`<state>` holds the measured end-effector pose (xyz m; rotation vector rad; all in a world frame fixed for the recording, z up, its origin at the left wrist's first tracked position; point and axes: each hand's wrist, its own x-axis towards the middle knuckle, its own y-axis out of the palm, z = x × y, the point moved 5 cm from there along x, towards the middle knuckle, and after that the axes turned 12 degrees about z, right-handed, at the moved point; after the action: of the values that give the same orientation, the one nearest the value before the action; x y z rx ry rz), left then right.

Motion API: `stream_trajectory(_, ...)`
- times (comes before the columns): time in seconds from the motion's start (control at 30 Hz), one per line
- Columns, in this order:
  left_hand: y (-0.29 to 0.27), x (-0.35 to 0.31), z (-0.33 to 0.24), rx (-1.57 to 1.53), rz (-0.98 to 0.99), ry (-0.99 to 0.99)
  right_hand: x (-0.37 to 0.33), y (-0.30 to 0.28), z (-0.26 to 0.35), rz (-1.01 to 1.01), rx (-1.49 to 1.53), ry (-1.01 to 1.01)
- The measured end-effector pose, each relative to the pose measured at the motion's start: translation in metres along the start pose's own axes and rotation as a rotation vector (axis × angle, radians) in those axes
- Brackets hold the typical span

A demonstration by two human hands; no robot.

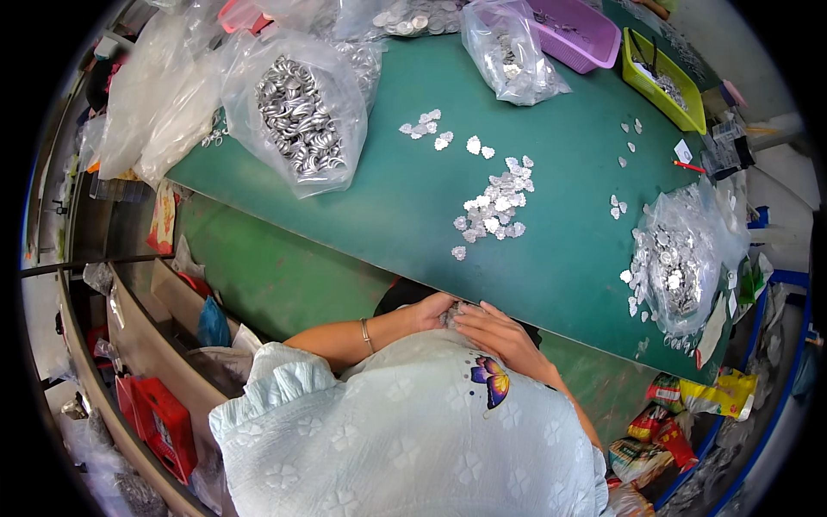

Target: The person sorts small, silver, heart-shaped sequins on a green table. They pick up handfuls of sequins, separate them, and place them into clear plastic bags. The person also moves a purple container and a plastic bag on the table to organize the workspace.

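My left hand (432, 311) is in front of my body, just below the table's near edge, curled against a small greyish bundle (450, 316). What the bundle is does not show clearly. From the other side, my right hand (500, 334) bends its fingers over the same bundle, and the fingertips are partly hidden. Beyond the hands, a loose heap of silvery leaf-shaped metal pieces (495, 205) lies on the green table (396, 224). More of these flat pieces (422, 127) are scattered farther back.
A clear bag of silvery curved pieces (300, 116) stands at the left, and another bag of metal pieces (676, 267) at the right. Purple (577, 39) and yellow-green baskets (663, 82) stand at the back right. A red case (159, 426) is at the lower left.
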<state>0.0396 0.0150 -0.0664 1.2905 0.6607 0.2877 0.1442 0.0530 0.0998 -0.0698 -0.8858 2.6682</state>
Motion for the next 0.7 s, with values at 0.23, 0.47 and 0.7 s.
stream_trajectory(0.23,0.027,-0.034,-0.012,-0.005,-0.167,0.019,-0.005,-0.027,-0.005,-0.445,-0.014,0.035)
stream_trajectory(0.47,0.044,-0.112,-0.021,-0.074,-0.133,-0.097,-0.014,-0.037,-0.024,-0.604,-0.012,0.107)
stream_trajectory(0.7,0.152,-0.078,-0.095,0.072,-0.142,0.078,-0.010,-0.038,-0.026,-0.616,-0.020,0.128)
